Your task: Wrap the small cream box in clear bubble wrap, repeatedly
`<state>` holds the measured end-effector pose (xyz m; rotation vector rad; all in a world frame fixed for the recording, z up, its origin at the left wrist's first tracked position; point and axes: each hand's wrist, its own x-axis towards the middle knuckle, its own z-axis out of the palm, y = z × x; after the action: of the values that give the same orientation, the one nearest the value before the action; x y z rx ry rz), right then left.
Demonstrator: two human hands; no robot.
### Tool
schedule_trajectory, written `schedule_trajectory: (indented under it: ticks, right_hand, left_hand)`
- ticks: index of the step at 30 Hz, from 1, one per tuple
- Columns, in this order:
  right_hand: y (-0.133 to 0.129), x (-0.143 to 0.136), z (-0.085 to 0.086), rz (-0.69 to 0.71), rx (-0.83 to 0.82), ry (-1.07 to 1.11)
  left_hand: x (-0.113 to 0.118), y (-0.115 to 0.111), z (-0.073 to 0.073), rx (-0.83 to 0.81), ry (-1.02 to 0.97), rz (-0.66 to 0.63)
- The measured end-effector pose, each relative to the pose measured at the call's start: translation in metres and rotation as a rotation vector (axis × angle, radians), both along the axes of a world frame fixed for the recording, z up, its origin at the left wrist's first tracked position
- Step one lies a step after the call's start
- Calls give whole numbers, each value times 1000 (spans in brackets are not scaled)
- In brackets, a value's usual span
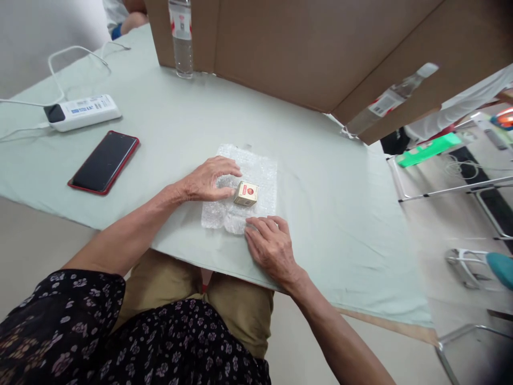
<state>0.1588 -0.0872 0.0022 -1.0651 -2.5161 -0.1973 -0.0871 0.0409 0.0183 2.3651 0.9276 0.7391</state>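
Note:
A small cream box [246, 193] with red print sits on a sheet of bubble wrap [264, 174] near the table's front edge. Just left of the box is my left hand [206, 181], its thumb and fingers apart and the thumb tip close beside the box. Whether that thumb touches the box I cannot tell. At the sheet's front right edge, my right hand [272, 243] has its fingers bent over the bubble wrap, thumb close to them. The fingertips partly cover that edge.
A phone [105, 162] and a white power strip [86, 111] with cables lie at the left. Brown cardboard panels [272, 53] stand at the back, with one bottle [183, 45] upright and another bottle [387, 104] tilted in view. A stool [500, 267] is off to the right.

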Motion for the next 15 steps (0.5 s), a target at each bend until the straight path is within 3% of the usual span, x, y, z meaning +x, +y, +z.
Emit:
schedule_trajectory:
  ticks: [6,9,12,15]
  right_hand:
    - [24,0,21,-62,7,178]
    - [26,6,33,7,-68,138]
    - [16,11,31,95,-132,-48]
    - [5,11,18,65,-37,-103]
  left_hand:
    - [5,-8,9,-114,-94,-78]
    - [5,-11,15,-190,-148,-92]
    - [5,-12,17,-190,-190,-80]
    - [6,-12,16,-182,-215,-83]
